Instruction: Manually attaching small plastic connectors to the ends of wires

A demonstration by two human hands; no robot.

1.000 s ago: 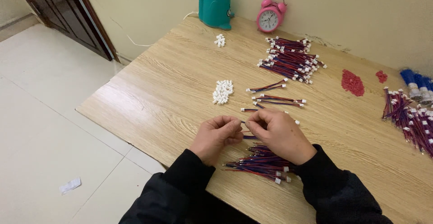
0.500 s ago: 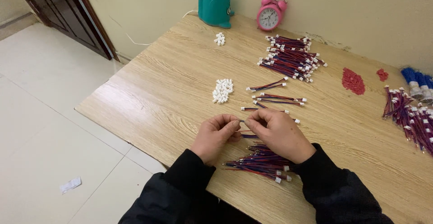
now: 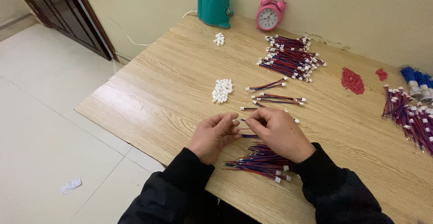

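Fingers of left hand [image 3: 213, 134] and right hand [image 3: 278, 131] pinch together on one thin wire [image 3: 248, 136], raised above the wire bundle [image 3: 260, 160] for handling, white connectors [image 3: 222, 90] just beyond on tabletop [image 3: 171, 84].

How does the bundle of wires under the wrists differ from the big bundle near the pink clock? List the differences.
The wire bundle under the wrists lies at the table's near edge, partly covered by the right hand; the wire bundle by the pink alarm clock lies uncovered at the far side. The near one shows white connectors mainly at its right end; the far one shows them at both ends. The far one looks larger. Both hold red and blue wires on the wooden table.
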